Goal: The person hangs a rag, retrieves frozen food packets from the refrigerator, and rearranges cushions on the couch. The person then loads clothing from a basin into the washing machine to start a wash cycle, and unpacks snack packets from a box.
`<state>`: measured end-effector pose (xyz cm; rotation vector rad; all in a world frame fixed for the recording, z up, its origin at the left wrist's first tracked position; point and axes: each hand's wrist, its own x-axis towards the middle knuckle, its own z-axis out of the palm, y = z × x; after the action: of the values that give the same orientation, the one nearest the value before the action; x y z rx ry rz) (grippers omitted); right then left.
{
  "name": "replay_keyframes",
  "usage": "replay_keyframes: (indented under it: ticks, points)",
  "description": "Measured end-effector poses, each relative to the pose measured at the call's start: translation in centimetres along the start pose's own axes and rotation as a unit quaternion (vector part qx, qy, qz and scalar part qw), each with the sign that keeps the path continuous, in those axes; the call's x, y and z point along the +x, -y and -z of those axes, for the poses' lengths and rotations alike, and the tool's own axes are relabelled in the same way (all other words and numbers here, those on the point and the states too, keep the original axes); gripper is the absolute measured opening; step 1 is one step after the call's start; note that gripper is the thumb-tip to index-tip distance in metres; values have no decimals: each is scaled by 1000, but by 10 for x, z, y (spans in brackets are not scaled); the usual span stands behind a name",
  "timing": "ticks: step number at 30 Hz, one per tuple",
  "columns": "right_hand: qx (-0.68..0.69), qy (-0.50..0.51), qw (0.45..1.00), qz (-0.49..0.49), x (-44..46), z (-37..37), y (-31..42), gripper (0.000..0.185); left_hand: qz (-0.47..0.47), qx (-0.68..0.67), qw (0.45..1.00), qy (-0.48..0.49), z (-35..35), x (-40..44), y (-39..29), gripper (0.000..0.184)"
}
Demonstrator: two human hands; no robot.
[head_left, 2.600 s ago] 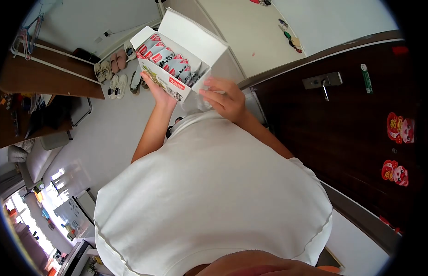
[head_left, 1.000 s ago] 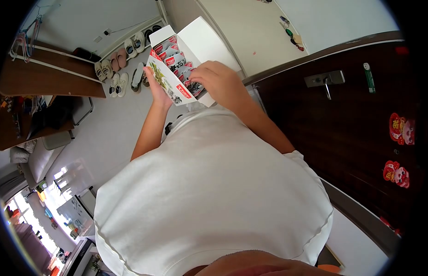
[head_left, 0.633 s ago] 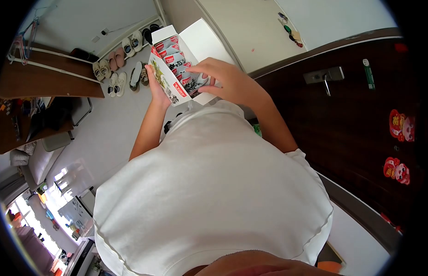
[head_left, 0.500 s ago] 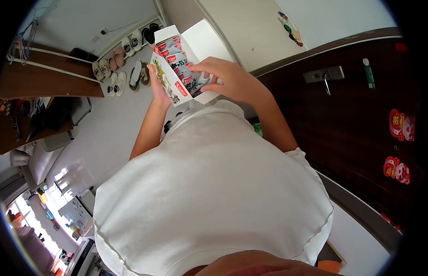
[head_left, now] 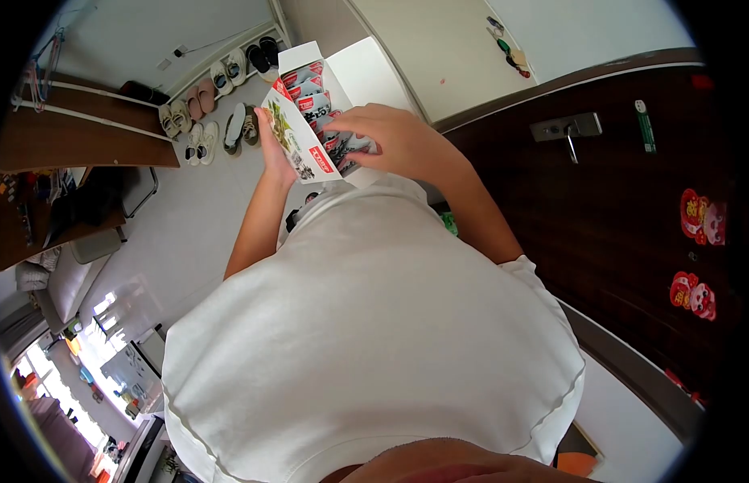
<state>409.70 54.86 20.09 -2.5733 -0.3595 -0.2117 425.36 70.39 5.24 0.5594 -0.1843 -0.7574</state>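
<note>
My left hand [head_left: 275,153] holds a white carton [head_left: 297,143] from its left side and underneath. The carton's lid stands open, and red, white and black packets [head_left: 313,103] lie in a row inside it. Over the near end of the carton is my right hand [head_left: 382,141], its thumb and fingers closed round one of the packets [head_left: 358,145]. That packet is partly hidden by the fingers and still sits low in the carton.
Several pairs of shoes [head_left: 201,143] stand on the floor and a low rack beyond the carton. A brown table [head_left: 85,137] is at the left. On the right is a dark door [head_left: 551,209] with a metal handle [head_left: 569,141].
My right hand has moved from the carton's near edge to the packets inside and has closed on one. The carton has turned a little in my left hand and shifted slightly right.
</note>
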Motion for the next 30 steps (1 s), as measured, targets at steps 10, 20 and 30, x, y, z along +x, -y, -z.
replay_keyframes:
  ticks: [10,20,30]
  points:
    - [-19,47,998,-42,9,-6,5,54,29,-11,999,-31,9,2,-1,88]
    - [-100,54,993,-33,18,-28,8,26,32,15,998,-49,28,11,-4,84]
    - [-187,-45,981,7,30,-19,26,15,20,-6,999,-40,38,25,-16,79]
